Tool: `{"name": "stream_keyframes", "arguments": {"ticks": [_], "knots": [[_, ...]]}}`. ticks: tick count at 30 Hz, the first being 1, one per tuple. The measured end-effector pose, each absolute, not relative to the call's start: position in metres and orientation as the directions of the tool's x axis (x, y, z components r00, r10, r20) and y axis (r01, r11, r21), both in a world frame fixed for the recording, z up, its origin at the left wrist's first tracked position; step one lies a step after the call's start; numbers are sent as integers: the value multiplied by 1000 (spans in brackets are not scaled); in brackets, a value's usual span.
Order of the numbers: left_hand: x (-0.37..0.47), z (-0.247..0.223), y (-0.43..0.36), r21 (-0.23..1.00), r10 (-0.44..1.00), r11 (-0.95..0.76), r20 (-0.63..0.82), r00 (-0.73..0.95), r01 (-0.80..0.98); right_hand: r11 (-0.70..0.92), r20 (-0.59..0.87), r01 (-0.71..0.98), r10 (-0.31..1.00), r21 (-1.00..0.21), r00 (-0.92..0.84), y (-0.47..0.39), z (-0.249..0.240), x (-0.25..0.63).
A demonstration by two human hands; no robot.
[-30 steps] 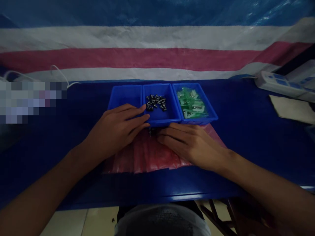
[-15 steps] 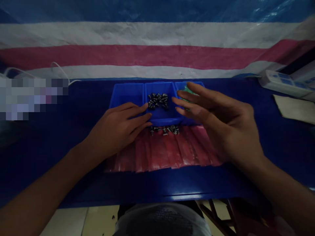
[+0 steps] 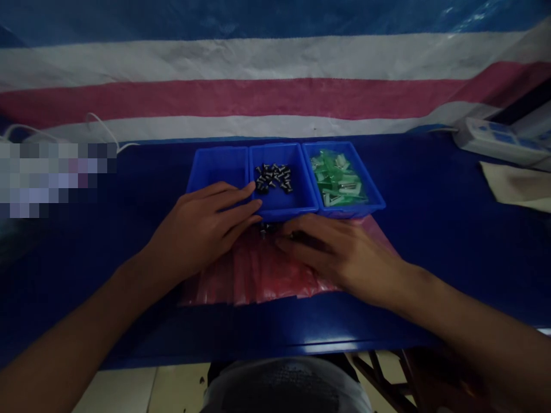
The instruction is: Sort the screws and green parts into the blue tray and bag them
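Observation:
My right hand (image 3: 340,246) is low over the red plastic bags (image 3: 267,275), fingers curled and tips close together among the loose screws (image 3: 263,229) lying there; whatever is between the fingertips is hidden. My left hand (image 3: 210,221) rests palm down with fingers stretched, its tips at the near left corner of the middle blue tray (image 3: 284,213). Several dark-headed screws (image 3: 275,176) lie in that tray. The right blue tray (image 3: 374,201) holds small green plastic packets (image 3: 340,180) with white and metal pieces inside. Part of the left blue tray (image 3: 221,150) is behind my left hand.
A blue table (image 3: 439,229) carries everything. Behind it hangs a striped sheet (image 3: 275,97). At the right are a white power strip (image 3: 499,140) and a pale cloth-like piece (image 3: 516,183). White cables (image 3: 103,126) lie at the far left beside a blurred-out patch.
My right hand has come down from above the right tray to the loose screws on the bags, and its spread fingers have closed. My left hand has hardly moved.

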State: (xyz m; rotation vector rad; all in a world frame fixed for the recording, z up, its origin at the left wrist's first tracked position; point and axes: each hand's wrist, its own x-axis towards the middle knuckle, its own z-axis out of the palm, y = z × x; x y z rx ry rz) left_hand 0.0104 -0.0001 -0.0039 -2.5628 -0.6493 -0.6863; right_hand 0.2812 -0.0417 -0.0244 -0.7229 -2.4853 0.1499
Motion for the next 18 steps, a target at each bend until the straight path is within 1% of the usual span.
{"name": "stream_keyframes", "arguments": {"ticks": [2, 4, 6, 8, 9, 10, 12, 13, 14, 15, 16, 17, 18], "knots": [[10, -5, -1, -244, 342, -808, 547, 764, 536, 795, 515, 419, 605, -439, -608, -43, -19, 283], [10, -6, -1, -227, 363, -804, 543, 757, 549, 734, 515, 360, 667, -576, -538, -43, -12, 285], [9, -7, 0, -216, 381, -800, 538, 752, 560, 607, 425, 281, 753, -744, -502, -42, -6, 285], [9, -7, 1, -221, 375, -801, 540, 753, 557, 421, 295, 186, 830, -888, -473, -41, -1, 284], [9, -7, 1, -224, 367, -803, 544, 755, 552, 346, 251, 138, 855, -928, -454, -41, 0, 283], [9, -7, 2, -224, 359, -808, 547, 757, 545, 298, 238, 80, 874, -951, -423, -41, 0, 283], [9, -6, 2, -227, 333, -821, 556, 762, 524, 282, 265, 1, 902, -959, -342, -42, 1, 282], [9, -6, 2, -233, 323, -823, 558, 765, 518, 315, 302, -8, 905, -949, -300, -43, 1, 282], [9, -6, 2, -240, 322, -821, 556, 767, 519, 370, 353, 18, 899, -929, -260, -44, 1, 282], [10, -6, 2, -248, 326, -814, 554, 766, 525, 439, 409, 91, 882, -894, -234, -44, 1, 283], [10, -7, 2, -251, 335, -807, 551, 764, 535, 521, 474, 203, 847, -829, -240, -45, 1, 284], [10, -7, 1, -252, 342, -802, 550, 762, 542, 612, 544, 329, 791, -719, -281, -46, 0, 285], [10, -8, 1, -249, 347, -800, 549, 760, 546, 693, 595, 456, 718, -559, -362, -47, -2, 286]]}}
